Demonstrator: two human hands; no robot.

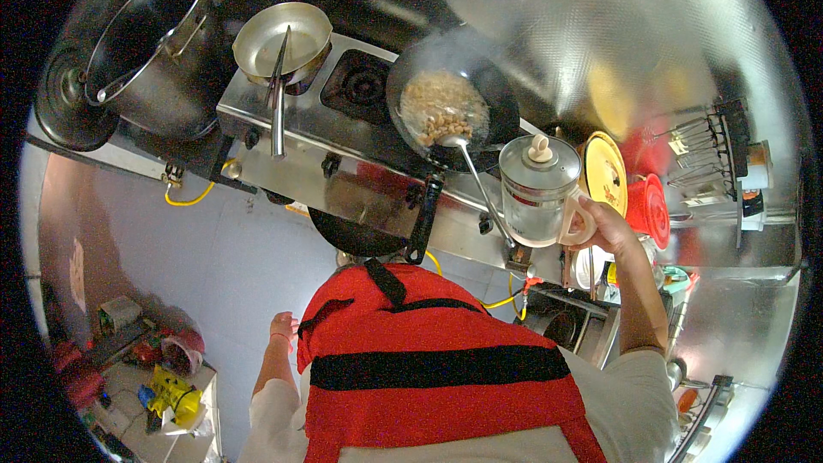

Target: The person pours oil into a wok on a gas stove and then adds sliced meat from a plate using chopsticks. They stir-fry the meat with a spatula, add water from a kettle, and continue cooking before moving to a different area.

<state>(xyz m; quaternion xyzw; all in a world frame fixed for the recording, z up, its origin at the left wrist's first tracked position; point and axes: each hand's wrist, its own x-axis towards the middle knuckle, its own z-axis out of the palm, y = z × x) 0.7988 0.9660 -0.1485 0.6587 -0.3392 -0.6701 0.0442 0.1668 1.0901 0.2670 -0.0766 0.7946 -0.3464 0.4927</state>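
My right hand (pixel 604 225) grips the pale handle of a lidded glass pitcher (pixel 533 206), held over the stove's front edge just right of the wok. Steaming, bubbling food in liquid fills the bottom of the dark wok (pixel 501 96). A metal ladle (pixel 479 183) rests with its bowl in the food and its handle over the near rim. My left hand (pixel 284 325) hangs low beside the red apron (pixel 443 411), with nothing seen in it; its fingers are partly hidden. Tongs or chopsticks (pixel 279 71) lie across a light metal saucepan (pixel 257 38) at the stove's left.
A large stockpot (pixel 167 96) stands on the far left. An unused burner (pixel 363 83) lies between saucepan and wok. The wok's black handle (pixel 425 218) juts toward me. On the right are a yellow enamel lid (pixel 604 170), a red lidded container (pixel 654 212) and hanging utensils (pixel 701 154).
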